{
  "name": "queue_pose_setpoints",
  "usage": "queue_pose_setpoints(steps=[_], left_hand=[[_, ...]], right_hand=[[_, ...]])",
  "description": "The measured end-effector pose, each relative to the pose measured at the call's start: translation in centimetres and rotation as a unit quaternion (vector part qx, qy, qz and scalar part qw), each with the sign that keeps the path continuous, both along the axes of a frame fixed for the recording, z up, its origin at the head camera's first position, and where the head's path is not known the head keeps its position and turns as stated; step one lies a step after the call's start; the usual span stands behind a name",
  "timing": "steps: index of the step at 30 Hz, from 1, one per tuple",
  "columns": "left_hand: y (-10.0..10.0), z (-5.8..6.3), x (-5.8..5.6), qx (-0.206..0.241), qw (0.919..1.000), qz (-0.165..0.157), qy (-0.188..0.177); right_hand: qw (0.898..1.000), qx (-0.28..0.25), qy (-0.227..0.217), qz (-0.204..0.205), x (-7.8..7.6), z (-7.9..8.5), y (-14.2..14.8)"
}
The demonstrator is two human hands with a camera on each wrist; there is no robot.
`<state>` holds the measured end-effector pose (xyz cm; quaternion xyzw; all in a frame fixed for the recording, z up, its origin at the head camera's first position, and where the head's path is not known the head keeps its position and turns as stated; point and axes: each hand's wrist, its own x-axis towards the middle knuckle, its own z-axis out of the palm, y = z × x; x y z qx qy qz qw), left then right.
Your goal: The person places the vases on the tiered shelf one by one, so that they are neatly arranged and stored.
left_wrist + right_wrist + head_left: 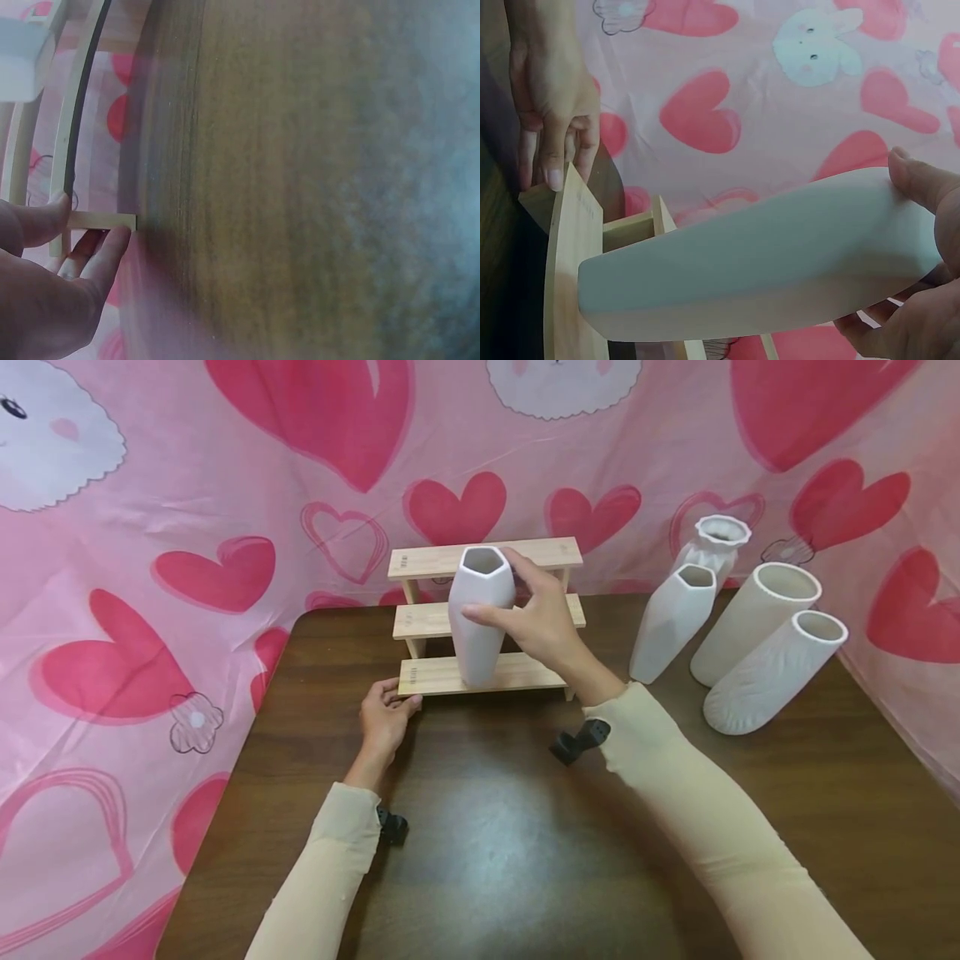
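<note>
Ok so biggest thing we've got is the pink backdrop (pixel 450 435), all red hearts and fluffy white critters. Next up is the brown table (pixel 480 827), wood grain, with a shiny patch toward the front. Near its back edge we see a three-tier wooden shelf (pixel 422 621), stepped, pale wood.

Over on the right, four white vases stand close together: a wide plain one (pixel 757 622), a leaf-textured one (pixel 772 675), an angular one (pixel 672 627) and a ruffle-rimmed one (pixel 712 557) at the back.

Our main vase (pixel 480 647), white with a five-sided mouth, is upright at the bottom tier, around its middle. We can't tell if its base is fully resting there. The right hand (pixel 542 614) grips it near the top, thumb on one side, fingers round the other. The left hand (pixel 384 718) pinches the left end of the bottom tier, thumb above, fingertips underneath. Smallest of all, a black gadget (pixel 581 741) sits on the right wrist, and its twin (pixel 392 827) on the left.
</note>
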<state>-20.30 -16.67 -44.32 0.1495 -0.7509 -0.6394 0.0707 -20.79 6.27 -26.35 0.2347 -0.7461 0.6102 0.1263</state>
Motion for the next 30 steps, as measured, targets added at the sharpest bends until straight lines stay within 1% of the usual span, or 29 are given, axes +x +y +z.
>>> queue_pose_setpoints(steps=[3, 9, 12, 16, 17, 23, 30], left_hand=[[0.0, 0.0, 0.0, 0.000, 1.0000, -0.001, 0.000], [-0.1, 0.1, 0.0, -0.004, 1.0000, -0.005, -0.006], [-0.1, 0.1, 0.1, -0.004, 1.0000, -0.006, -0.005], [-0.1, 0.1, 0.1, -0.003, 1.0000, -0.006, -0.001], [-0.1, 0.1, 0.1, -0.003, 1.0000, -0.006, 0.000], [-0.1, 0.1, 0.1, -0.006, 1.0000, -0.007, -0.002], [-0.1, 0.3, 0.1, -0.004, 0.9999, -0.012, -0.008]], right_hand=[[1.000, 0.009, 0.006, 0.006, -0.3, -0.1, -0.5], [0.999, 0.032, -0.016, -0.006, -0.7, -0.4, -1.4], [0.999, 0.036, -0.022, -0.010, -1.8, -1.5, -1.8], [0.999, 0.034, -0.017, -0.009, -3.6, -3.4, -2.2], [0.999, 0.035, -0.017, -0.007, -3.8, -3.6, -2.4], [0.999, 0.038, -0.017, 0.001, -4.2, -4.1, -2.9], [0.999, 0.046, -0.015, -0.006, -4.5, -4.2, -3.3]])
